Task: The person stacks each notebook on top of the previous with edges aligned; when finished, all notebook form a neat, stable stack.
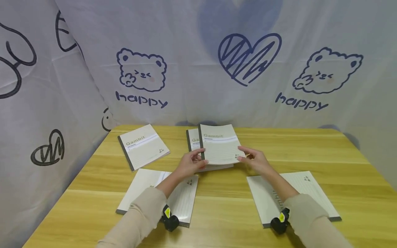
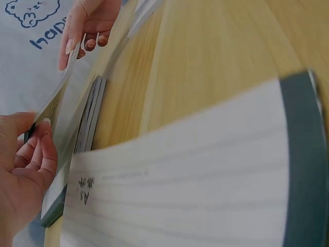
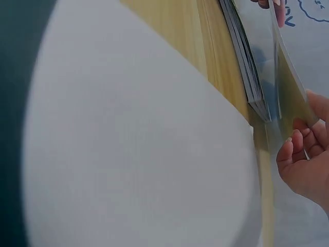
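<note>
A white Gambit notebook (image 1: 219,146) with a dark spine is held up and slightly bowed between two hands. The left hand (image 1: 190,164) pinches its lower left corner by the spine, thumb on the cover. At the lower right corner, the right hand (image 1: 256,160) grips the edge between thumb and fingers. Behind and under it lies a stack of notebooks (image 1: 193,136), mostly hidden in the head view; the left wrist view shows several layered edges (image 2: 90,116). In the right wrist view, the held notebook (image 3: 290,77) is seen edge-on, tilted above the stack.
One notebook (image 1: 144,146) lies at the back left of the wooden table (image 1: 223,213). Another notebook (image 1: 184,203) lies below the left forearm, and a third notebook (image 1: 310,187) below the right forearm. A printed white cloth (image 1: 192,79) hangs behind the table's far edge.
</note>
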Demonstrator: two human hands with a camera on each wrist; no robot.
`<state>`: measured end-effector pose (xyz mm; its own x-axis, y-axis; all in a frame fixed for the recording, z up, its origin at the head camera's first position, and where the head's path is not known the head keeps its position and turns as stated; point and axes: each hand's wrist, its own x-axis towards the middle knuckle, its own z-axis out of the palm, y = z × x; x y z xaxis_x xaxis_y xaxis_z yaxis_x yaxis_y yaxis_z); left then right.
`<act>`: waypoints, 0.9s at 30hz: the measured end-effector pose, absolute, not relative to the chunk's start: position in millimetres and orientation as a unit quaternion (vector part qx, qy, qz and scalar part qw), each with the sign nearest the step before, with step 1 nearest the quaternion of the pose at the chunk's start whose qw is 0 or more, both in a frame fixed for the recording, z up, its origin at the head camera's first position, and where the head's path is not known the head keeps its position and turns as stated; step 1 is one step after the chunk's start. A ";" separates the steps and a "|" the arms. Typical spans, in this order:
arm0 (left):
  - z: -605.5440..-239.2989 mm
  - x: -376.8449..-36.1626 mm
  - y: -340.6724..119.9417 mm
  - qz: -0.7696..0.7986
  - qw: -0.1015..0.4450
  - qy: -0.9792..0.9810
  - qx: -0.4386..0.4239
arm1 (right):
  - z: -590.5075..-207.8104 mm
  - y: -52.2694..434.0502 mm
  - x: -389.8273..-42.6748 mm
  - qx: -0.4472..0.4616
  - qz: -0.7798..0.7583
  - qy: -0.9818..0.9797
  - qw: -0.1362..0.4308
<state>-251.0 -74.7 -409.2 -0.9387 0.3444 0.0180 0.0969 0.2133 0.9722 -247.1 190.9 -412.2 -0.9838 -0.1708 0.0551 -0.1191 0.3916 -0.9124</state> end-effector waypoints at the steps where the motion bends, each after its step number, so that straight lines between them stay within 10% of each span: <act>1: -409.6 -251.1 -76.5 0.604 0.097 0.778 0.143 | -412.7 189.0 -248.1 -0.090 -0.545 0.834 0.023; 27: -421.7 -254.4 -103.4 0.468 0.024 0.870 0.154 | -422.4 151.0 -271.0 -0.115 -0.483 0.868 0.015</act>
<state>-254.4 -103.4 -421.7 -0.9516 0.2903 0.1015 0.2448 0.5156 0.8211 -271.0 151.0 -422.4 -0.9731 -0.2141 0.0850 -0.1850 0.5062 -0.8424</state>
